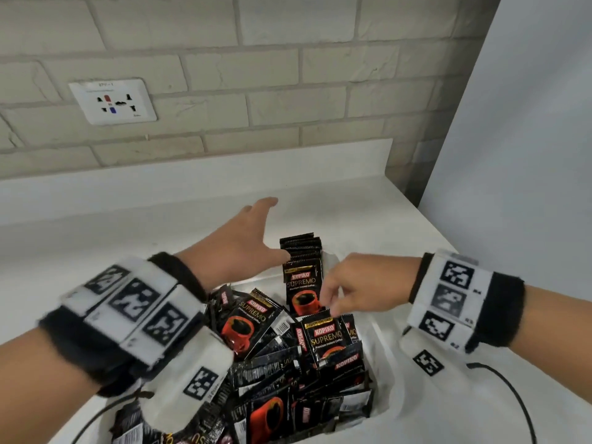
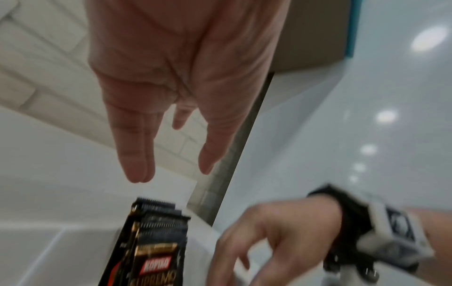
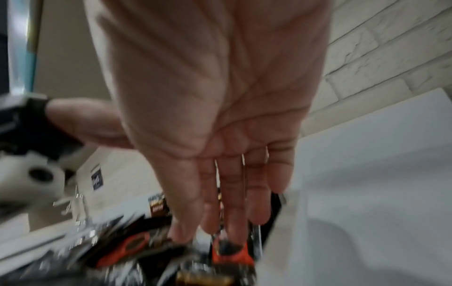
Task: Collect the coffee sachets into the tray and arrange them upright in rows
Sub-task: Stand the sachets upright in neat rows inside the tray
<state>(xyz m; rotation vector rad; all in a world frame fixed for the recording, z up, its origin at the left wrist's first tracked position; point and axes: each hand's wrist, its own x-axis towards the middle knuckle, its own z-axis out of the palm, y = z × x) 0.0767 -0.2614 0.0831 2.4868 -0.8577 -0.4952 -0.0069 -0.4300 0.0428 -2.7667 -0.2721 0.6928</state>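
Observation:
A white tray point(image 1: 379, 334) on the counter holds a loose heap of black Kopiko coffee sachets point(image 1: 272, 379). At its far end a short row of sachets point(image 1: 301, 251) stands upright, also seen in the left wrist view point(image 2: 156, 232). My left hand point(image 1: 256, 232) hovers flat above the tray's far left corner, fingers straight, thumb beside the upright row, holding nothing point(image 2: 173, 170). My right hand point(image 1: 330, 306) reaches down with its fingertips at the top edge of a near-upright sachet point(image 1: 325, 338). Blur hides whether it pinches that sachet point(image 3: 220, 222).
The white counter point(image 1: 160, 225) ends at a brick wall with a socket plate point(image 1: 112, 102). A pale panel point(image 1: 512, 155) closes the right side. A black cable point(image 1: 506, 389) loops on the counter right of the tray.

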